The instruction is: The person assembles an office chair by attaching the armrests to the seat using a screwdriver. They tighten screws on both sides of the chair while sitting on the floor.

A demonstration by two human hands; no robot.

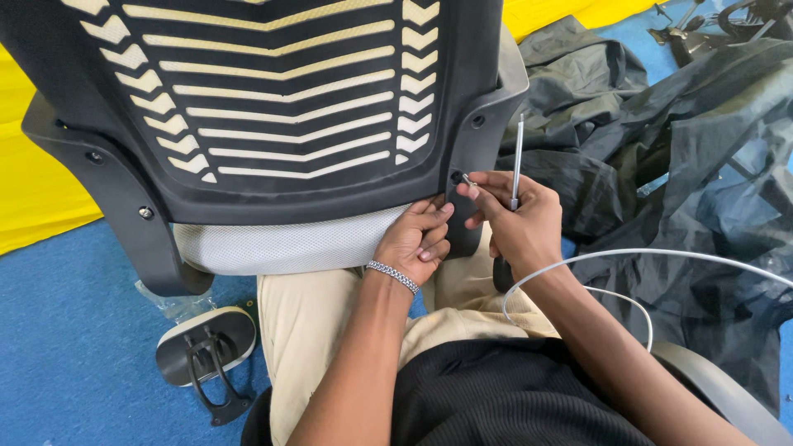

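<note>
A black office chair back point(273, 91) with a slotted cream panel lies across my lap. My left hand point(415, 239), with a silver bracelet on its wrist, grips the lower edge of the black frame beside the grey mesh cushion point(281, 245). My right hand point(516, 223) pinches a small bolt point(465, 177) at a hole point(455, 176) in the frame's lower right corner. The same hand also holds a long metal hex key point(518, 157), which points upward between the fingers.
Crumpled dark plastic sheeting point(661, 165) covers the floor on the right. A black and white armrest piece point(206, 351) lies on the blue carpet point(74, 347) at lower left. Yellow sheet point(33, 190) at left. A white cable point(628, 256) loops over my right arm.
</note>
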